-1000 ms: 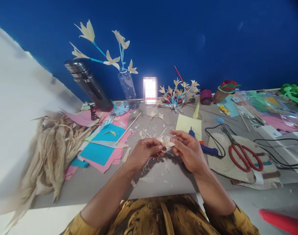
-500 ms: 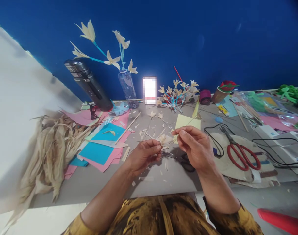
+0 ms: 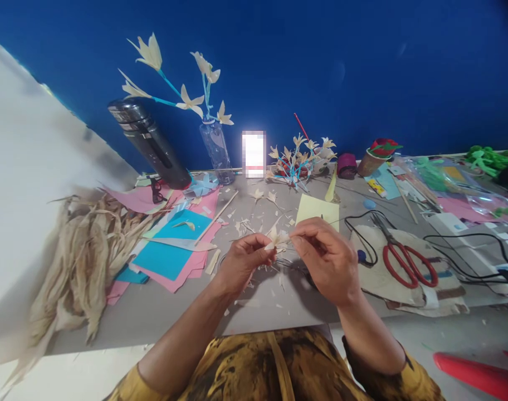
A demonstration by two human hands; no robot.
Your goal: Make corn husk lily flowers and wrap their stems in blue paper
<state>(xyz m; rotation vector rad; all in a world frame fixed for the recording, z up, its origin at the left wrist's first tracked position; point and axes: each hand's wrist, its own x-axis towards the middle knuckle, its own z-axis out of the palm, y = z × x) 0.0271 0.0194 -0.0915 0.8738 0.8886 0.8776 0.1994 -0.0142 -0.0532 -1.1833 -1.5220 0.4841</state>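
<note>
My left hand (image 3: 252,253) pinches a small cream husk flower (image 3: 274,239) between thumb and fingertips, its pointed petals spread upward. Close to the flower's right side, my right hand (image 3: 327,253) is closed in a pinch on a thin wire (image 3: 331,221), which shows only in part beyond the knuckles. The fingers hide how wire and flower meet. Below and between the hands lie husk scraps and thin wires (image 3: 283,262), partly covered by my right hand. Two loose husk flowers (image 3: 257,194) lie on the table farther back.
Left are dried husks (image 3: 76,273) and blue paper (image 3: 174,245) on pink sheets. Behind stand a black flask (image 3: 154,147), a bottle of flowers (image 3: 216,153) and a flower cluster (image 3: 298,167). Red-handled scissors (image 3: 408,264) rest on cloth at right, beside a black cable (image 3: 373,250).
My right hand has moved left and down, bringing its fingertips against the flower's side. In my left hand the flower now shows more plainly, raised slightly. The view has shifted a little.
</note>
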